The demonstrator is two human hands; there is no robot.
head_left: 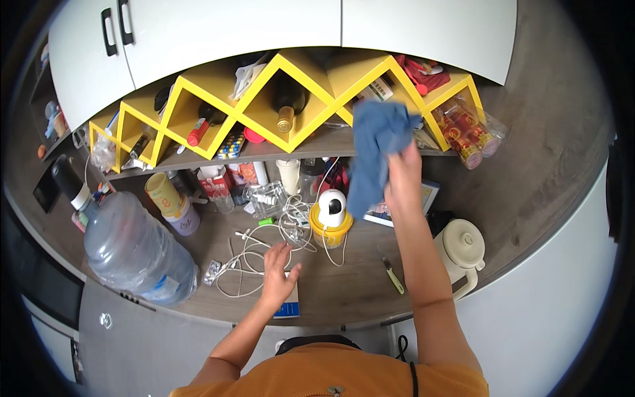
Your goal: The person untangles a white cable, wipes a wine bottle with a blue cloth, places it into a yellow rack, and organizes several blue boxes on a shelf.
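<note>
My right hand (405, 178) is raised in front of the yellow zigzag shelf (311, 88), closed around a crumpled blue cloth (372, 149). The cloth hangs down and hides part of the shelf and the worktop behind it. Lower and to the left, my left hand (278, 276) hovers or rests over the dark wooden worktop (331, 284), thumb and fingers apart, with nothing visible in it. Beside its fingertips lies a tangle of white cables (248, 258). A blue and white box or booklet (288, 308) shows partly beneath that hand.
A large water bottle with a pump (135, 248) stands at the left. Right of centre, a white camera (332, 207) sits on a yellow tub (331, 233). A knife (391, 272) lies near a cream kettle (460, 248). Wine bottles (289, 106) fill shelf slots.
</note>
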